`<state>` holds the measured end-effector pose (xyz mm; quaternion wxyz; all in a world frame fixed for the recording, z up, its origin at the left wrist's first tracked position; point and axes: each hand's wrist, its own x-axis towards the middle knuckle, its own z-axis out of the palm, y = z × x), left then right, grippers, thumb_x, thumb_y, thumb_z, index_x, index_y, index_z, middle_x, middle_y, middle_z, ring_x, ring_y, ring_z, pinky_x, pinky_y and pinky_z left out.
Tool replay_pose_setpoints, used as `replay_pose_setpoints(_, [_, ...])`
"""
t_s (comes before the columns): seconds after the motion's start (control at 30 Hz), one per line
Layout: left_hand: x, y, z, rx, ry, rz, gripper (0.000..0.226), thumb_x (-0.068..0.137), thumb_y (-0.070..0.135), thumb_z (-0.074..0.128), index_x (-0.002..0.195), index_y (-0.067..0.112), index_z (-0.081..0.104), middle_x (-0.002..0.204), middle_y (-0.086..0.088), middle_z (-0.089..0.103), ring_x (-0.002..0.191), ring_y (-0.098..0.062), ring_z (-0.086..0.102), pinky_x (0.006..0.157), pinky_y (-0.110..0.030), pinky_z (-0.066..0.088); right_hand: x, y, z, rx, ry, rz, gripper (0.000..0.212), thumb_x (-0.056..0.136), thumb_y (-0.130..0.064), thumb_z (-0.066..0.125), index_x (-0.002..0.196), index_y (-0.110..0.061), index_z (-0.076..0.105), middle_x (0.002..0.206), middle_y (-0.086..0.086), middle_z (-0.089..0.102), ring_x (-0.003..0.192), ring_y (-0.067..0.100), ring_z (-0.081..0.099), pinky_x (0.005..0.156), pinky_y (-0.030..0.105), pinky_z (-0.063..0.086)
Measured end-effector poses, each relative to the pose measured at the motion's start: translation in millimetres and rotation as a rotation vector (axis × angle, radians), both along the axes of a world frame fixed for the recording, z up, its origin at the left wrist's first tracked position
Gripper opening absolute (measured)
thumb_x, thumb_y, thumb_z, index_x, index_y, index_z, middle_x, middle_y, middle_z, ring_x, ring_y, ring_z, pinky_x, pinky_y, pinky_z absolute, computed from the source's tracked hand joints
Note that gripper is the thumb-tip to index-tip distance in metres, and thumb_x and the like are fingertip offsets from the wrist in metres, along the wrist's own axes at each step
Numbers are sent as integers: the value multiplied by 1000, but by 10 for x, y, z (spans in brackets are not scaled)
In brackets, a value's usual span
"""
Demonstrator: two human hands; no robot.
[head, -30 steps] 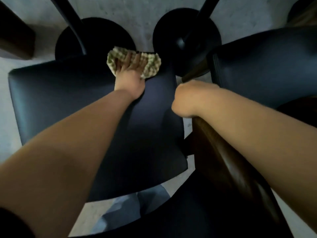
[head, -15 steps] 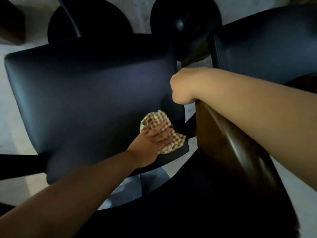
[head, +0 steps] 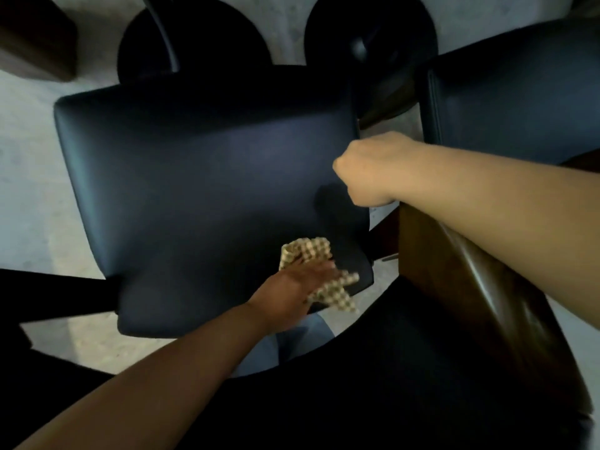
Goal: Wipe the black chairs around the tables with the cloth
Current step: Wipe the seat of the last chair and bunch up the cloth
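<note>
The black chair (head: 201, 196) seen from above has a broad, squarish seat with rounded corners, padded and covered in a smooth, faintly glossy material like leather that catches a bluish sheen along its left edge. A second black chair (head: 519, 102) of the same upholstery stands just beside it at the upper right, with a raised seam along its near edge. Beyond the seats, two round black pedestal bases (head: 373, 34) sit flat on a pale, speckled floor (head: 29, 190).

The cloth (head: 313, 254) is a small, crumpled piece of woven fabric in a fine tan-and-cream check (one corner trails off the seat's edge). It lies on the near right corner of the first chair's seat, under the left hand (head: 298, 284), whose fingers are stretched out fairly flat and pressed down on it, palm toward the seat.

The right hand (head: 367, 170) is curled into a loose fist over the right edge of the same seat; whether it grips the edge or only rests there cannot be told, since the fingers are tucked out of sight. Its forearm lies along a curved, polished dark brown wooden chair back (head: 470, 280) with a glossy highlight.
</note>
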<state>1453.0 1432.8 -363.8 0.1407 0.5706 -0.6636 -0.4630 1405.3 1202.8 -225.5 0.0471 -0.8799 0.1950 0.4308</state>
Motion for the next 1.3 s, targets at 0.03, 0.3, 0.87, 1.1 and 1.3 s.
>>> replay_pose_setpoints(0.03, [117,-67,57,23,112,221,57,89,8,47,145,23,44,148,3,45,134,-17,42,109,-20,30,2,-11,-9,8,1,-15,8,87,-12,48,80,-14,49,70,2,41,57,18,41,44,28,29])
replay_pose_setpoints(0.3, [1327,-1344,299,-126,56,1037,46,85,2,42,125,15,62,98,4,68,85,14,58,78,-5,46,-18,-38,-45,65,-6,-114,5,90,-13,49,85,-15,51,76,3,46,62,18,47,47,28,33])
replay_pose_setpoints(0.87, [804,-1123,-245,-176,-572,197,69,90,3,50,153,10,23,162,-7,18,150,-26,6,120,-45,-5,-20,-95,-15,176,-60,-229,28,89,-8,46,62,-12,42,65,5,43,53,18,43,45,28,32])
replay_pose_setpoints(1.1, [483,-360,-160,-160,-520,6,72,79,6,61,147,11,39,156,-9,32,146,-33,22,116,-55,15,-11,-89,-24,187,-28,-184,30,88,-7,46,60,-11,38,62,5,39,51,18,38,42,27,30])
replay_pose_setpoints(1.3, [226,135,-197,-233,-594,-285,74,70,23,74,140,17,52,149,-4,46,139,-31,38,110,-56,28,-12,-68,-53,181,15,-165,24,87,-7,46,63,-10,47,66,7,46,54,20,44,46,29,34])
